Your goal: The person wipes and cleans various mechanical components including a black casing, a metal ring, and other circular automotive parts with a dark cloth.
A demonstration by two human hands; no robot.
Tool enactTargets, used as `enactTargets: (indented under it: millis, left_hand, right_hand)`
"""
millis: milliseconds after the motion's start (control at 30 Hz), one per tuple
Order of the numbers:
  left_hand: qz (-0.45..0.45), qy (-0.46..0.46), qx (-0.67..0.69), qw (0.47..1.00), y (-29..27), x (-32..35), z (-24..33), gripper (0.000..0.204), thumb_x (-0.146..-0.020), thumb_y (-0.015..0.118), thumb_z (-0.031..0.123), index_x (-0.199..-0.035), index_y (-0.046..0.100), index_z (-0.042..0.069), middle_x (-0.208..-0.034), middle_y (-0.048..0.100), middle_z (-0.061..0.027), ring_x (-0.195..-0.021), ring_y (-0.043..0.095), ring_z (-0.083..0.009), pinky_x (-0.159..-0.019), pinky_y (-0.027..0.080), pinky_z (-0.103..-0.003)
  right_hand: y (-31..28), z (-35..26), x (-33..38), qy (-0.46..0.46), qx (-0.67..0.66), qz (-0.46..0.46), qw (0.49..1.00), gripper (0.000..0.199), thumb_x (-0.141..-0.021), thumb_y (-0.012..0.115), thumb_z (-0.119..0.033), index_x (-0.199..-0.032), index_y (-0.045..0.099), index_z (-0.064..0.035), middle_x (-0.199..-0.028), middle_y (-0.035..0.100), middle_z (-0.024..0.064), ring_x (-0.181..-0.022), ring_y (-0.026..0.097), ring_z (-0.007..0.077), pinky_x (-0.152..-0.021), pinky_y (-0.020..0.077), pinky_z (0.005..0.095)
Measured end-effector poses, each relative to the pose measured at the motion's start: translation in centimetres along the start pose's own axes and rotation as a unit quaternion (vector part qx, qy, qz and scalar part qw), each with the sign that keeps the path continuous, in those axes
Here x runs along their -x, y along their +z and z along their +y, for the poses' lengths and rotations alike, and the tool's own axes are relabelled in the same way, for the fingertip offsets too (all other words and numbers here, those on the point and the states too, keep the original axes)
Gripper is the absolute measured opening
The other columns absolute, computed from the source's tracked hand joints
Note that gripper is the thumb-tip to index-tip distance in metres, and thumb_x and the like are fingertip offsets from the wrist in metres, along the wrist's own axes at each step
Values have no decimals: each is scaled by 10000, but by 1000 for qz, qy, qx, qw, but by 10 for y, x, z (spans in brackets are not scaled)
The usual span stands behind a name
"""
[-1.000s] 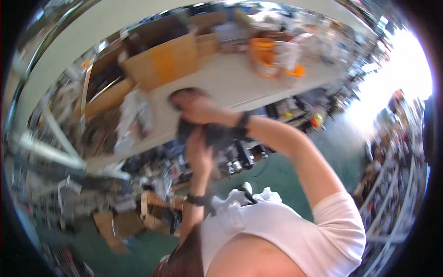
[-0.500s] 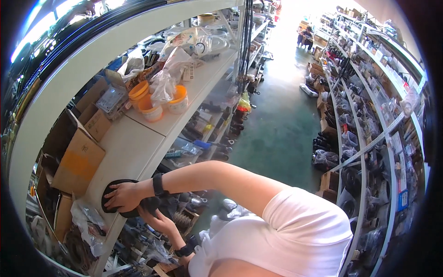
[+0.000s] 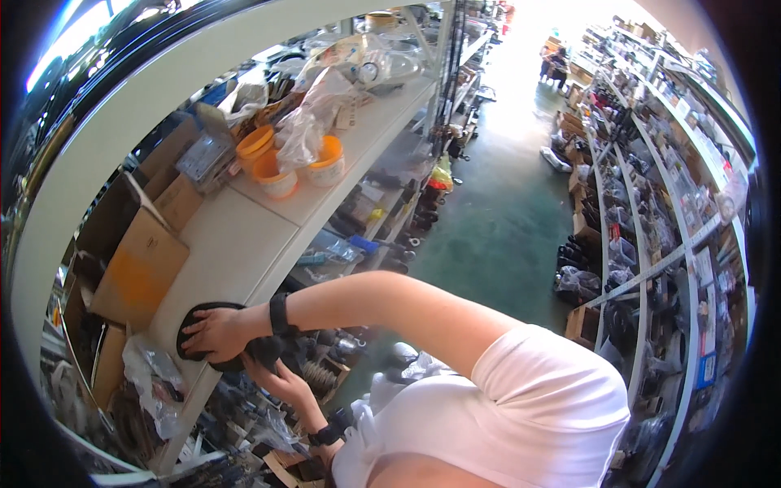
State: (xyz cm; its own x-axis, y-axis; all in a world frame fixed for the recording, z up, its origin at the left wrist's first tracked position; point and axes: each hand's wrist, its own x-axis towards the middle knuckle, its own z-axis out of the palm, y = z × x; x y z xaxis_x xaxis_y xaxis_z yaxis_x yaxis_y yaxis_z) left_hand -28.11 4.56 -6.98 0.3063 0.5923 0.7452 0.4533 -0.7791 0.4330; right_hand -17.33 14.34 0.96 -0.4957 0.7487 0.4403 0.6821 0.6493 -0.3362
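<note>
Right hand (image 3: 218, 332) flat, fingers spread, palm pressed on round black rubber-like disc (image 3: 195, 317) at near edge of white shelf board (image 3: 236, 244). Left hand (image 3: 275, 376) just below shelf edge, fingers curled under disc's black underside part; how tight, cannot tell. Brown cardboard box (image 3: 138, 268) left of disc. Orange plastic tubs (image 3: 277, 167) farther along shelf.
</note>
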Motion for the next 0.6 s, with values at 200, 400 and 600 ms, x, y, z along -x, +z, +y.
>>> enactTargets:
  millis: [200,400,600]
  left_hand:
    - [28,-30,17,999,-3,-11,8,398,-905,459,186,-1247,387,-5,-1311,379,-192,-1188,385,-339,-999,295,-421]
    - [29,-53,11,998,-9,-10,14,407,-902,461,200,-1237,380,-16,-1298,391,-202,-1191,379,-357,-998,294,-440]
    - [-21,-60,16,998,-12,9,12,430,-894,474,215,-1232,383,-34,-1279,408,-219,-1178,398,-366,-989,303,-422]
  right_hand:
    - [-5,3,-18,51,9,-79,996,546,-852,398,-428,-1303,382,-122,-1379,331,29,-1296,245,237,-1050,134,469]
    - [-9,-8,-14,58,33,-78,995,522,-872,374,-411,-1302,381,-116,-1375,336,43,-1296,244,236,-1056,124,464]
    - [-10,-22,7,26,40,-40,998,472,-881,353,-365,-1278,417,-118,-1364,353,29,-1285,268,236,-1036,170,481]
